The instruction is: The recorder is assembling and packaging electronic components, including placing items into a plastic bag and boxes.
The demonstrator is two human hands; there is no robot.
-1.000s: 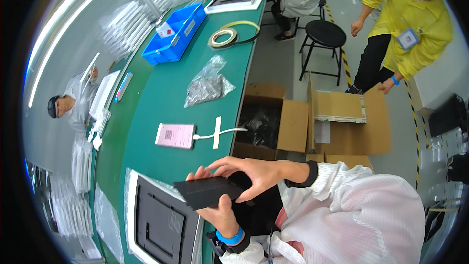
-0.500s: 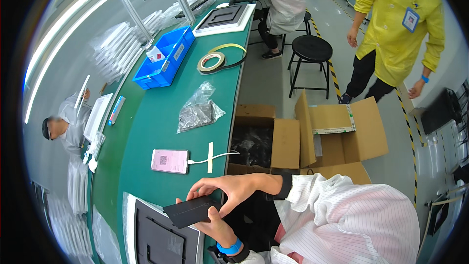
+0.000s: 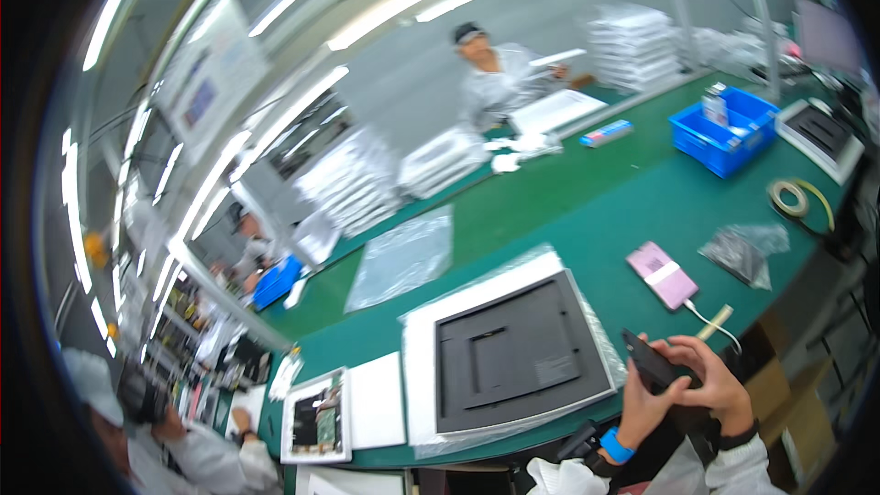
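Observation:
A thin flat black rectangular piece [image 3: 649, 362] is held up over the near edge of the bench by both hands. My left hand [image 3: 644, 411], with a blue band at the wrist, grips its lower part. From the right side my right hand [image 3: 713, 383] pinches it, fingers curled over its edge. To their left lies a black framed panel [image 3: 524, 357] on a white board with clear plastic wrap under it. Beyond my hands is a pink-screened phone [image 3: 662, 276] with a white cable taped to the green bench.
A bag of dark parts [image 3: 738, 252], a tape roll [image 3: 788, 198] and a blue bin [image 3: 724, 133] stand at the right. At left sits an opened white-framed unit [image 3: 316, 417] with a circuit board. A clear plastic sheet [image 3: 403, 257] lies farther back. Co-workers are across the bench and at lower left.
My view has swung left, bringing the whole framed panel and the workers at lower left into sight. Both hands keep hold of the black piece, which is now tilted more steeply.

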